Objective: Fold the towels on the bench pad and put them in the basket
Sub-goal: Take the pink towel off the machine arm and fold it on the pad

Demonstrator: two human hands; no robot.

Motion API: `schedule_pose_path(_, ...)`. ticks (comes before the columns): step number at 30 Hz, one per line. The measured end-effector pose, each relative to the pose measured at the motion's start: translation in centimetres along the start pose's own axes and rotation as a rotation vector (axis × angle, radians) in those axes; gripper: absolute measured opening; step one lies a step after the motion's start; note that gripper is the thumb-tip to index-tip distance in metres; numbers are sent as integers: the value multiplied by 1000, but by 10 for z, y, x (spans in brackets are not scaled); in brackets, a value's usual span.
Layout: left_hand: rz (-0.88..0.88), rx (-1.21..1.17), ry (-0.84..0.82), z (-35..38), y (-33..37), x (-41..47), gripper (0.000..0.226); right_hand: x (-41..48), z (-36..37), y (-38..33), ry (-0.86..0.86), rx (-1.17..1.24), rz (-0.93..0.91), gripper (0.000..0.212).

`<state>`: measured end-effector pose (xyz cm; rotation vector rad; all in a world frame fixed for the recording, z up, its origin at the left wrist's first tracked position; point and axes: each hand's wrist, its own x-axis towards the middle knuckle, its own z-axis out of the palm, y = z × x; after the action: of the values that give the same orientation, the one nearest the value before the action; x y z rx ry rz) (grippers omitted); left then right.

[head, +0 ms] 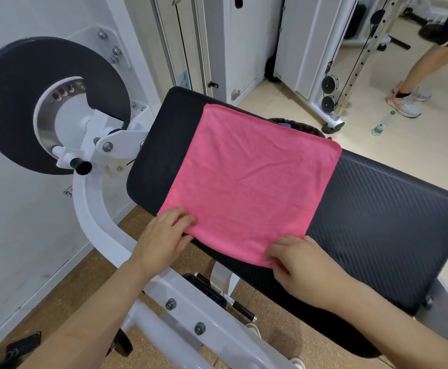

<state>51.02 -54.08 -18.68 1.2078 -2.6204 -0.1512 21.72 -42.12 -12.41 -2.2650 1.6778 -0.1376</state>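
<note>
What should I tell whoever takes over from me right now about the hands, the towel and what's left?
The left hand pinches the near left corner of the pink towel.
The right hand pinches its near right corner.
Towel lies flat, unfolded, on the bench pad.
The basket rim shows behind the pad's far edge, mostly hidden.
Done: no fold yet. Left: fold, then basket.

Both forearms bare, reaching fwd. L hand (164, 235) pinches towel (249, 182) corner, fingers curled; R hand (302, 265) pinches likewise, knuckles up.
</note>
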Motion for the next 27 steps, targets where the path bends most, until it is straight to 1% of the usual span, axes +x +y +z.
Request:
schedule_pose_path(2,-10,24,34,0,1,0,42,-1,-10,6,-20,113,28,14)
schedule_pose_path(5,-64,35,76,1,-3,2,46,-2,-20,7,34,320,56,10)
schedule_pose_path(8,-127,-8,90,1,-16,4,36,-5,-27,6,38,451,134,12)
schedule_pose_path(11,-139,-63,63,-6,-24,3,29,-11,-31,9,31,478,163,13)
schedule_pose_path(12,-123,-87,34,-9,-26,0,30,-13,-32,11,13,497,185,13)
schedule_pose_path(14,-114,-165,-83,-16,-26,-6,33,-16,-36,15,-31,545,253,14)
schedule_pose_path(16,-189,-284,-246,-27,-22,-12,33,-18,-40,20,-33,546,273,16)
schedule_pose_path(18,-311,-398,-376,-39,-19,-12,23,-18,-46,24,-58,531,265,14)
schedule_pose_path(19,-377,-459,-398,-47,-19,-10,17,-18,-50,25,-84,510,262,13)
schedule_pose_path(21,-474,-580,-374,-63,-21,-3,12,-17,-59,26,-107,484,272,8)
schedule_pose_path(23,-498,-619,-346,-80,-27,8,15,-14,-68,23,-28,517,291,8)
schedule_pose_path(25,-504,-647,-330,-95,-31,22,21,-7,-76,20,113,750,362,7)
schedule_pose_path(27,-540,-734,-240,-106,-33,38,20,4,-82,18,245,1036,437,10)
